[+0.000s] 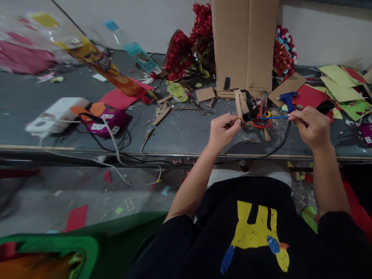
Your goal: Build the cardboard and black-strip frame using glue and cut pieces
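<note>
My right hand is closed in a pinch on one end of a thin blue strand, which runs almost level toward my left hand. My left hand is closed too, its thumb and finger pressed together beside a bent cardboard strip. Whether it grips that strip or the strand's far end, I cannot tell. Behind the strand lie red-handled scissors and some black material. A blue glue gun rests just beyond my right hand.
A tall cardboard panel stands at the back, with red flower-like bundles beside it. To the left are a drink bottle, a smaller blue-capped bottle, a yellow tub and a white power strip. Cables hang along the table edge.
</note>
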Demonstrator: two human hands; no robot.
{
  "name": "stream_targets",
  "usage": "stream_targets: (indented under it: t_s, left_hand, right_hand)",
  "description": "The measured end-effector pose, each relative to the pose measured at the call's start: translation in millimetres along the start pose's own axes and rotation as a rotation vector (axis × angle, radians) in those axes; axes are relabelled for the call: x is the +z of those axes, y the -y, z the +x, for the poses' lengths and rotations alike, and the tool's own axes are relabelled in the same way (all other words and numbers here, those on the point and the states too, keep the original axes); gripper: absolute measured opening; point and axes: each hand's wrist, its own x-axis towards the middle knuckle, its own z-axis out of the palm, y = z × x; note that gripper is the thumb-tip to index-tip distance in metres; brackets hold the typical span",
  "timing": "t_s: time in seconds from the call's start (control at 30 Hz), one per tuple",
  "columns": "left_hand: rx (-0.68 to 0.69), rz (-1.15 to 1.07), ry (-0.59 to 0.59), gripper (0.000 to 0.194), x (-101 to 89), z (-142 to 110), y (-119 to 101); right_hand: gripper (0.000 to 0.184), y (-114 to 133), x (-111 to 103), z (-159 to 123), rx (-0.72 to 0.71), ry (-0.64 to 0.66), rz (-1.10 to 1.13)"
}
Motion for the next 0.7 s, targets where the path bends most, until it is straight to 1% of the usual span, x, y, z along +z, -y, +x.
stream_targets:
  t_s: [0.13, 0.33, 0.53, 0.7]
  left_hand:
    - [0.000, -0.027, -0.003, 0.022, 0.3, -1, 4]
    - [-0.010, -0.015, 0.008, 0.021, -0.3, -1, 3]
    - [0.028, -0.027, -0.011, 0.022, -1.4, 1, 1]
    - [0.034, -0.019, -0.033, 0.020, -2.7, 2, 3]
  right_hand:
    - [0.020, -3, -2, -1, -0.002, -0.016, -0.021]
    - [0.020, -2, 2, -2, 0.023, 0.000, -0.025]
    - [0.020, -12, -1, 0, -0.009, -0.099, -0.002]
    - [0.021, -17, -9, -1, -0.003, -0.131, -0.024]
